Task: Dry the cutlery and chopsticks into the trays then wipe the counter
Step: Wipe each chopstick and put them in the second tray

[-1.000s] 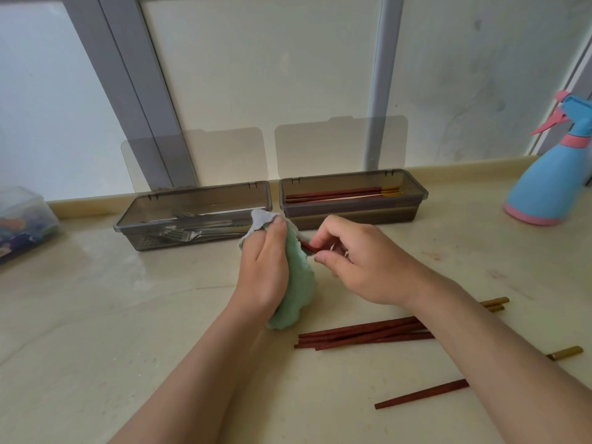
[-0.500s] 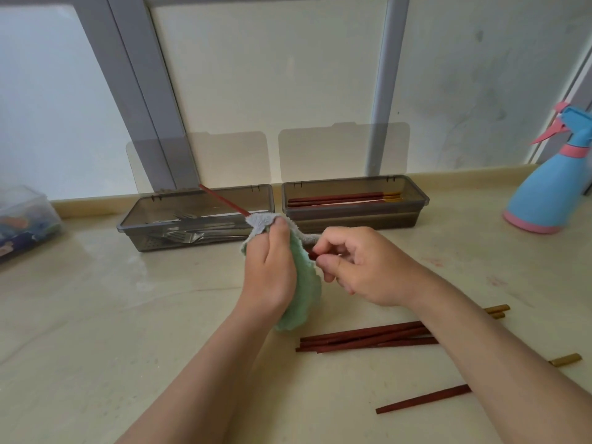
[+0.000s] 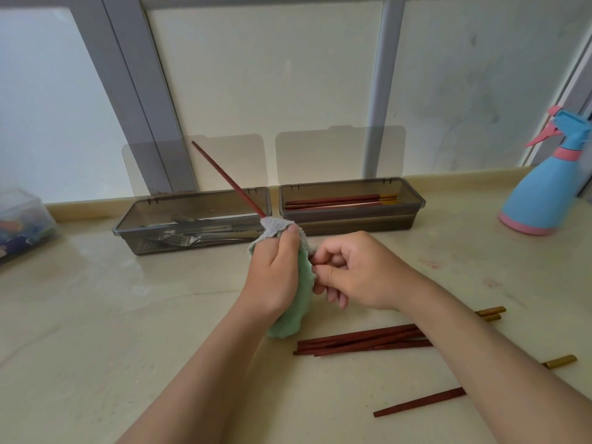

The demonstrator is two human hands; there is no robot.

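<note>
My left hand (image 3: pixel 275 274) grips a green cloth (image 3: pixel 293 315) wrapped round a dark red chopstick (image 3: pixel 227 179). The chopstick's thin end sticks out up and to the left above the cloth. My right hand (image 3: pixel 355 272) pinches its other end just right of the cloth. Several more red chopsticks (image 3: pixel 358 342) with gold ends lie on the counter under my right forearm, and one lies apart (image 3: pixel 419 402) nearer me. The left grey tray (image 3: pixel 141 219) holds forks. The right grey tray (image 3: pixel 413 216) holds a few chopsticks.
A blue and pink spray bottle (image 3: pixel 544 193) stands at the right by the window. A clear plastic box (image 3: pixel 22 219) sits at the far left edge. The beige counter (image 3: pixel 112 315) shows a wet sheen in front of the left tray.
The chopstick has slid through the cloth up and to the left, so much more of it shows above my left hand. My right hand has closed in against the cloth.
</note>
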